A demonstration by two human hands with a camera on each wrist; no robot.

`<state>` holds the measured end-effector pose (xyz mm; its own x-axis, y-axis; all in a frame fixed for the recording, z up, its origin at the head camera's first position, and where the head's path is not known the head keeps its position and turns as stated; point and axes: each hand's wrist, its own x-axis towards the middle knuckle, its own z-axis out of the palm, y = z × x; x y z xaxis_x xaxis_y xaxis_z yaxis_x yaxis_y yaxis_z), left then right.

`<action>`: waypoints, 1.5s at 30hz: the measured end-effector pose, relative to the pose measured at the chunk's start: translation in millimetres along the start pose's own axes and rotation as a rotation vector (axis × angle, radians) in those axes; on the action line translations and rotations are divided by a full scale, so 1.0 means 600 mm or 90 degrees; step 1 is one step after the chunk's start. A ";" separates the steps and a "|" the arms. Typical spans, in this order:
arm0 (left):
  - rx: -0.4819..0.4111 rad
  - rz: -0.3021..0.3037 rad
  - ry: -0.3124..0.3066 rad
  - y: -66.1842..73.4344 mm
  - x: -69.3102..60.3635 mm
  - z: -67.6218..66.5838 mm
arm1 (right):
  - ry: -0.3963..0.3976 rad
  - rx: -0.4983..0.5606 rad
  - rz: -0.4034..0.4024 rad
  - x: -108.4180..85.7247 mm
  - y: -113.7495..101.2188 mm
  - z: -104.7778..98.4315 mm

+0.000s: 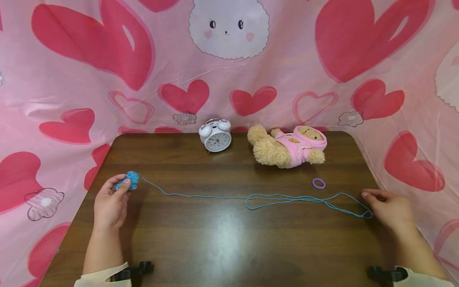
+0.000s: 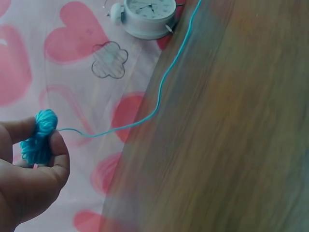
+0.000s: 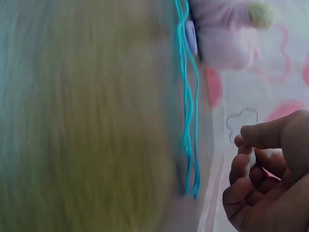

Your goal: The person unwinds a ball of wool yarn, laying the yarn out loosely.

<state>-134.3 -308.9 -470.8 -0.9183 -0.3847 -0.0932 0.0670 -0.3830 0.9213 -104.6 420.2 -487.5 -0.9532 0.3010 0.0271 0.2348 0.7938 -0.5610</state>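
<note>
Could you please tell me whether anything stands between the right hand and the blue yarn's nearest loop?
Nothing visible does: the right hand is close beside the blue yarn, and the purple ring lies farther back, off that path.

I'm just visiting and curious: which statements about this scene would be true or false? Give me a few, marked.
1. The left hand holds a bundle of blue yarn. True.
2. The right hand grips the purple ring. False: the ring lies on the table, apart from that hand.
3. The teddy bear wears a pink hoodie. True.
4. The bear sits upright. False: it is lying down.
5. The alarm clock is white. True.
</note>
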 end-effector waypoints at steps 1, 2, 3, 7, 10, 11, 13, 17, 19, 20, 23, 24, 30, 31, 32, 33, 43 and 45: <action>0.004 -0.001 -0.006 -0.001 0.000 0.003 | 0.003 -0.003 -0.004 -0.001 -0.008 0.003; 0.008 -0.003 -0.012 -0.003 -0.001 0.006 | 0.001 -0.003 -0.006 -0.002 -0.015 0.006; 0.012 -0.006 -0.017 -0.004 -0.001 0.009 | -0.002 -0.005 -0.006 -0.002 -0.023 0.009; 0.035 -0.016 -0.030 -0.010 -0.003 0.022 | -0.008 -0.002 -0.017 -0.003 -0.052 0.023; 0.052 -0.020 -0.036 -0.014 -0.004 0.033 | -0.001 0.012 -0.030 -0.002 -0.070 0.036; 0.056 -0.022 -0.040 -0.016 -0.004 0.036 | 0.000 0.014 -0.034 -0.002 -0.077 0.041; 0.060 -0.025 -0.043 -0.018 -0.005 0.044 | -0.008 0.022 -0.035 -0.002 -0.090 0.048; 0.070 -0.029 -0.057 -0.024 -0.005 0.058 | -0.019 0.038 -0.052 -0.004 -0.118 0.061; 0.077 -0.029 -0.066 -0.028 -0.004 0.063 | -0.025 0.047 -0.063 -0.005 -0.132 0.068; 0.080 -0.028 -0.072 -0.029 -0.004 0.066 | -0.027 0.053 -0.069 -0.005 -0.139 0.071; 0.094 -0.029 -0.085 -0.034 -0.004 0.074 | -0.039 0.064 -0.084 -0.006 -0.158 0.081; 0.097 -0.031 -0.090 -0.035 -0.005 0.076 | -0.042 0.066 -0.087 -0.007 -0.164 0.085; 0.121 -0.038 -0.110 -0.042 -0.007 0.091 | -0.061 0.095 -0.114 -0.007 -0.196 0.108; 0.124 -0.038 -0.113 -0.044 -0.007 0.094 | -0.065 0.099 -0.119 -0.008 -0.201 0.111; 0.128 -0.041 -0.117 -0.045 -0.008 0.097 | -0.071 0.104 -0.121 -0.008 -0.206 0.115; 0.131 -0.043 -0.120 -0.046 -0.008 0.099 | -0.079 0.110 -0.123 -0.009 -0.211 0.118; 0.173 -0.059 -0.171 -0.061 -0.021 0.140 | -0.134 0.180 -0.148 -0.016 -0.265 0.159; 0.173 -0.061 -0.180 -0.065 -0.025 0.149 | -0.141 0.193 -0.153 -0.017 -0.275 0.168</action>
<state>-158.2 -213.2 -471.4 -0.9891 -0.0968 -0.1114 -0.0956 -0.1549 0.9833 -152.6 232.7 -478.6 -0.9994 -0.0199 0.0268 -0.0334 0.6271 -0.7782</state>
